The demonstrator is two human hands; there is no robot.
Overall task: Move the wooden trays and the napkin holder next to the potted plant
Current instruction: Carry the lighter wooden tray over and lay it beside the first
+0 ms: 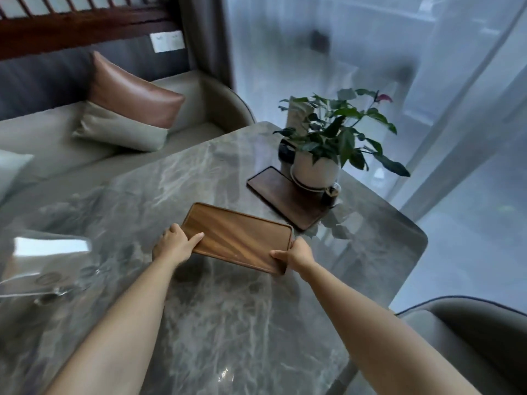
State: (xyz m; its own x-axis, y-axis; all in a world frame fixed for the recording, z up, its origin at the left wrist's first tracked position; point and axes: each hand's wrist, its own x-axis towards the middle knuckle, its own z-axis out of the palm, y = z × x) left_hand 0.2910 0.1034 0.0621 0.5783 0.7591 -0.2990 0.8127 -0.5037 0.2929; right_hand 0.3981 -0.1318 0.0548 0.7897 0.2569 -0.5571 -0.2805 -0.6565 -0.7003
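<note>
A light brown wooden tray point(236, 236) is held a little above the marble table point(216, 315), casting a shadow below. My left hand point(174, 245) grips its left short edge, thumb on top. My right hand point(296, 255) grips its right near corner. Beyond it, a darker wooden tray point(281, 198) lies flat on the table, and the potted plant point(322, 155) in a white pot stands on its far end. A tall napkin holder point(296, 115) shows behind the plant's leaves, partly hidden.
A small dark jar point(330, 195) sits beside the pot, a dark round object point(285, 151) behind it. A glossy grey item point(48, 260) lies at the table's left. A sofa with cushions point(128, 109) is at the far left, an armchair point(467, 334) at the near right.
</note>
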